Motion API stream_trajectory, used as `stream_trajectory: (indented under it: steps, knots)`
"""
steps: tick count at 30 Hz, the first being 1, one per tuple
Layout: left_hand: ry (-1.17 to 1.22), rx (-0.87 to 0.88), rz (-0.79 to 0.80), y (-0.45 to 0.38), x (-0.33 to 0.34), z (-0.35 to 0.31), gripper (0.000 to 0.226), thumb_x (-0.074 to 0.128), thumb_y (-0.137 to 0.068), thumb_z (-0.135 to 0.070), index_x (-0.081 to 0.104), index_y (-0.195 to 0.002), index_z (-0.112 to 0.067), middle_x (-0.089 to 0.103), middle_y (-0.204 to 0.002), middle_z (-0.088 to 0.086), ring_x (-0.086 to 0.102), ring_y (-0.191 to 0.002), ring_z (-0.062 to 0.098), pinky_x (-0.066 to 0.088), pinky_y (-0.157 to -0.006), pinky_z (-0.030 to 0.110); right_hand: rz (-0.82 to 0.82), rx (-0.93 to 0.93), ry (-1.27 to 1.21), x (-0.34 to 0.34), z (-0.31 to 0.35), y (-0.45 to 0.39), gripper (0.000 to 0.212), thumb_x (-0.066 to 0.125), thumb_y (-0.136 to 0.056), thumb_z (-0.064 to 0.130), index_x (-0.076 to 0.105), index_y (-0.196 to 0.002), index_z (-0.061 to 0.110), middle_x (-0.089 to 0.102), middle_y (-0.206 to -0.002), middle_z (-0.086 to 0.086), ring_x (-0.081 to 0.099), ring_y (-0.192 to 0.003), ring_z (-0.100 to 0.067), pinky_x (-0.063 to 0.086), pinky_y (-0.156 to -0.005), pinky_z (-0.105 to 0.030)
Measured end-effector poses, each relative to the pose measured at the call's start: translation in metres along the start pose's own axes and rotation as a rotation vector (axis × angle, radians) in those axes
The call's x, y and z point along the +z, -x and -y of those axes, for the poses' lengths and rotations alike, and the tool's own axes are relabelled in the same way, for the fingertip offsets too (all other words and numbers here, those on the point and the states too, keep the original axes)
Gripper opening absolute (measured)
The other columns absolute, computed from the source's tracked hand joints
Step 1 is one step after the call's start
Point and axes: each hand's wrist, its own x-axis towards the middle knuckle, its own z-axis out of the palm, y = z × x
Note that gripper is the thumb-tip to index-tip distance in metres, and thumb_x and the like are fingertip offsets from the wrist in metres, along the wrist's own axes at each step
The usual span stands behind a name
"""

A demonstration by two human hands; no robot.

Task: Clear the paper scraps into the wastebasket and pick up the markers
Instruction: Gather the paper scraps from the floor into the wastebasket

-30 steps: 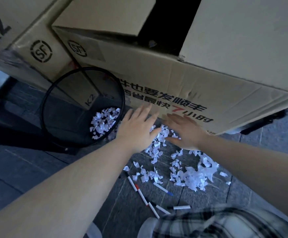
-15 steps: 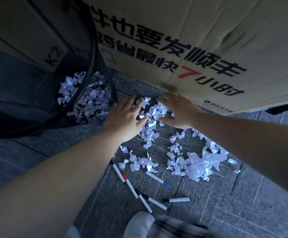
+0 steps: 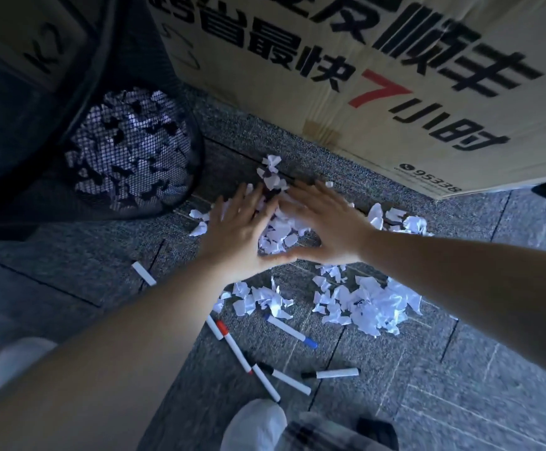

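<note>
Scrap-gathering step: left hand (image 3: pixel 236 236) and right hand (image 3: pixel 325 227), fingers straight, grip apart, corral scraps (image 3: pixel 278 229) on the floor beside the wastebasket (image 3: pixel 135 148); next, likely scoop and lift them in, markers (image 3: pixel 289 327) untouched.

Head view: steeply down, close over floor (image 3: pixel 460 369).

Wastebasket (image 3: pixel 128 151) far left, scraps inside, cardboard box (image 3: pixel 362 76) behind right. Left hand (image 3: pixel 242 236) and right hand (image 3: pixel 327 226) flank a scrap pile (image 3: pixel 279 229) on floor (image 3: pixel 460 369); thumbs probably touching. More scraps (image 3: pixel 369 304) nearer right, markers (image 3: pixel 265 362) nearest.
</note>
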Motion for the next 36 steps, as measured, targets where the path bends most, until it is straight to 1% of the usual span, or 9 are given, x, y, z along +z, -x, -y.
stream_trajectory:
  steps: [5,9,11,14,19,22,25,30,36]
  knots:
    - [-0.023,0.115,0.010,0.021,0.021,-0.010,0.111,0.019,-0.060,-0.093,-0.010,-0.147,-0.030,-0.009,-0.157,0.007,0.000,-0.144,0.027,0.002,-0.115,0.056,0.103,-0.107,0.094,0.016,-0.007,0.044,0.091,0.030,-0.078,0.080,0.023,-0.146,0.019,0.021,-0.154,-0.010,0.014,-0.142,-0.025,0.004,-0.114,-0.051]
    - [-0.105,0.139,-0.110,0.027,0.030,-0.015,0.098,0.035,-0.069,-0.084,0.030,-0.143,-0.020,0.032,-0.150,0.011,0.036,-0.134,0.031,0.023,-0.109,0.056,0.167,-0.141,0.191,0.026,-0.009,0.068,0.092,0.028,-0.077,0.081,0.029,-0.144,0.019,0.031,-0.150,-0.011,0.028,-0.138,-0.030,0.015,-0.114,-0.052]
    - [-0.124,0.159,-0.199,0.027,0.032,-0.016,0.081,0.044,-0.076,-0.075,0.046,-0.132,-0.016,0.051,-0.135,0.013,0.052,-0.117,0.032,0.043,-0.096,0.049,0.159,-0.148,0.251,0.028,-0.006,0.069,0.087,0.026,-0.078,0.079,0.035,-0.141,0.020,0.044,-0.143,-0.010,0.041,-0.130,-0.030,0.019,-0.109,-0.048]
    - [-0.146,0.213,-0.275,0.026,0.032,-0.019,0.058,0.055,-0.081,-0.059,0.049,-0.112,-0.010,0.061,-0.106,0.013,0.059,-0.086,0.027,0.051,-0.068,0.037,0.066,-0.227,0.308,0.028,-0.003,0.059,0.069,0.033,-0.083,0.071,0.044,-0.128,0.021,0.060,-0.122,-0.008,0.057,-0.107,-0.028,0.039,-0.094,-0.042]
    - [-0.051,0.158,-0.157,0.013,0.016,-0.027,0.020,0.070,-0.074,-0.006,0.055,-0.088,-0.006,0.060,-0.070,0.009,0.048,-0.044,0.019,0.030,-0.034,0.020,-0.005,-0.279,0.111,0.015,0.011,0.029,0.019,0.064,-0.081,0.019,0.052,-0.096,0.017,0.059,-0.076,-0.003,0.053,-0.063,-0.019,0.051,-0.054,-0.030]
    - [-0.055,0.063,-0.040,0.006,0.004,-0.026,0.017,0.047,-0.090,-0.002,0.052,-0.106,-0.007,0.058,-0.077,0.005,0.035,-0.042,0.014,0.020,-0.035,0.023,0.149,-0.243,0.105,0.000,0.019,0.016,0.008,0.054,-0.092,0.019,0.048,-0.092,0.014,0.050,-0.066,0.000,0.050,-0.053,-0.016,0.051,-0.047,-0.027]
    - [-0.019,0.057,0.022,0.008,-0.010,-0.021,0.026,0.039,-0.091,0.002,0.046,-0.115,-0.007,0.044,-0.071,0.000,0.041,-0.050,0.014,0.032,-0.041,0.029,0.290,-0.131,0.052,-0.017,0.023,0.011,0.012,0.040,-0.098,0.014,0.041,-0.109,0.013,0.049,-0.069,-0.001,0.054,-0.057,-0.019,0.052,-0.054,-0.028]
    - [0.004,0.023,0.138,0.021,-0.043,-0.011,0.016,0.036,-0.090,0.005,0.043,-0.098,-0.007,0.033,-0.061,-0.002,0.029,-0.048,0.010,0.022,-0.042,0.026,0.366,0.031,0.022,-0.045,0.021,0.019,0.020,0.039,-0.097,0.008,0.036,-0.117,0.011,0.038,-0.062,0.003,0.040,-0.050,-0.012,0.034,-0.044,-0.023]
    - [0.048,-0.040,0.049,0.032,-0.098,-0.006,0.016,0.042,-0.092,-0.001,0.035,-0.082,-0.012,0.034,-0.060,-0.002,0.031,-0.047,0.012,0.026,-0.044,0.029,0.235,0.187,-0.034,-0.089,0.020,0.035,0.026,0.045,-0.095,0.014,0.038,-0.120,0.011,0.047,-0.068,0.002,0.054,-0.062,-0.018,0.053,-0.055,-0.029]
